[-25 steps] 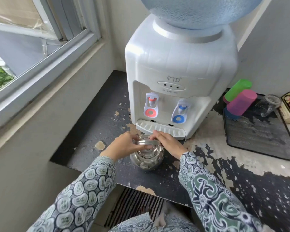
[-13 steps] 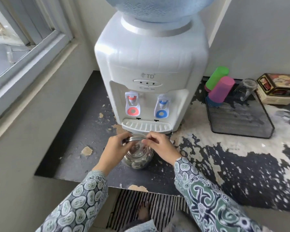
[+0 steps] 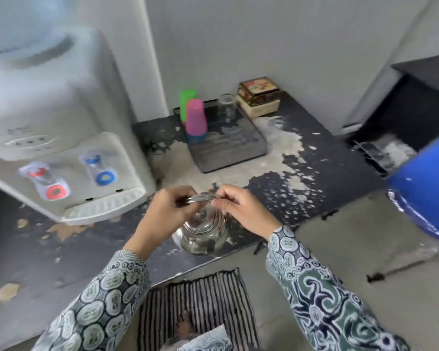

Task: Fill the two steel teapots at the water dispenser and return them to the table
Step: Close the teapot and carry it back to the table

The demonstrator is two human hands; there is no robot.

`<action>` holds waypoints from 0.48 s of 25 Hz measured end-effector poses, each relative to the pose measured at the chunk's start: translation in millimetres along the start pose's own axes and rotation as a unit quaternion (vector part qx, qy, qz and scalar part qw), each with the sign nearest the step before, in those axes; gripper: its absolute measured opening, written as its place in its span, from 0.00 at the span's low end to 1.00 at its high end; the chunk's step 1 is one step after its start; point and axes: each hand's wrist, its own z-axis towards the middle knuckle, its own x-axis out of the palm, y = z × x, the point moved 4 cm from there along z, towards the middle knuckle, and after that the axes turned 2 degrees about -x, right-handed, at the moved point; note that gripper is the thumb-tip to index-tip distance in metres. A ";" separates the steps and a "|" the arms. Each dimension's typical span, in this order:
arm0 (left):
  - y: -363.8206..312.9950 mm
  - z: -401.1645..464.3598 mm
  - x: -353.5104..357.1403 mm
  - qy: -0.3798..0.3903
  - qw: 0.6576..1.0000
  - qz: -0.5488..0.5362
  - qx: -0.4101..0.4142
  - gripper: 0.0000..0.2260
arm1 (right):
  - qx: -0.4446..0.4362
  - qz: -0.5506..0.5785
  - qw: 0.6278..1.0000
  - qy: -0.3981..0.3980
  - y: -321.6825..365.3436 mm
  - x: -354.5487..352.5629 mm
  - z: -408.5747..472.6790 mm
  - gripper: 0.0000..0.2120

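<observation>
One steel teapot (image 3: 202, 234), lid on, hangs by its wire handle over the front edge of the worn black counter (image 3: 314, 188). My left hand (image 3: 162, 214) and my right hand (image 3: 241, 211) both grip that handle from either side. The white water dispenser (image 3: 61, 117) stands at the left, with a red tap (image 3: 53, 184) and a blue tap (image 3: 103, 172) above its drip tray (image 3: 104, 206). The teapot is to the right of the drip tray, away from the taps. A second teapot is not in view.
A dark tray (image 3: 228, 153) at the back holds a pink cup (image 3: 195, 117), a green cup (image 3: 186, 100) and a glass (image 3: 227, 107). A printed tin box (image 3: 259, 96) sits behind it. A blue container (image 3: 426, 188) is at the right. A striped mat (image 3: 198, 307) lies on the floor.
The teapot has been lifted away from the drip tray and carried rightward toward the counter's edge. The view has swung right, so the dispenser now sits at the left.
</observation>
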 end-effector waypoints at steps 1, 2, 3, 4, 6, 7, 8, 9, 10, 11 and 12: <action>-20.2 4.4 22.1 0.016 1.000 0.002 0.023 0.07 | 0.000 -0.006 1.000 -0.017 -0.6 -24.0 -20.3 0.09; -43.9 7.2 51.2 0.039 0.998 -0.002 0.044 0.07 | 0.002 -0.015 0.999 -0.044 -2.8 -52.7 -47.0 0.10; -62.2 8.4 74.0 0.056 0.997 -0.010 0.057 0.08 | 0.008 -0.022 0.998 -0.064 -4.0 -75.2 -68.3 0.10; -84.4 8.6 104.0 0.083 0.994 -0.022 0.069 0.08 | 0.011 -0.033 0.995 -0.093 -6.8 -102.3 -96.2 0.11; -119.6 7.7 156.3 0.129 0.986 -0.040 0.094 0.10 | 0.023 -0.046 0.989 -0.135 -12.9 -146.0 -145.9 0.10; -135.6 7.1 182.7 0.151 0.982 -0.046 0.105 0.10 | 0.028 -0.055 0.986 -0.156 -16.5 -165.8 -170.5 0.10; -154.4 5.0 214.4 0.180 0.975 -0.050 0.119 0.09 | 0.037 -0.062 0.981 -0.180 -22.2 -187.6 -201.5 0.10; -169.7 3.6 240.7 0.205 0.969 -0.050 0.130 0.09 | 0.042 -0.065 0.976 -0.203 -25.7 -205.0 -227.3 0.09; -186.5 0.9 268.5 0.227 0.961 -0.048 0.147 0.09 | 0.054 -0.067 0.970 -0.225 -31.2 -222.7 -254.4 0.09; -208.0 -2.8 305.2 0.259 0.950 -0.044 0.167 0.08 | 0.071 -0.072 0.961 -0.259 -37.6 -244.9 -289.2 0.08; -225.1 -5.4 332.7 0.280 0.942 -0.040 0.181 0.09 | 0.081 -0.074 0.953 -0.283 -41.8 -260.9 -315.4 0.08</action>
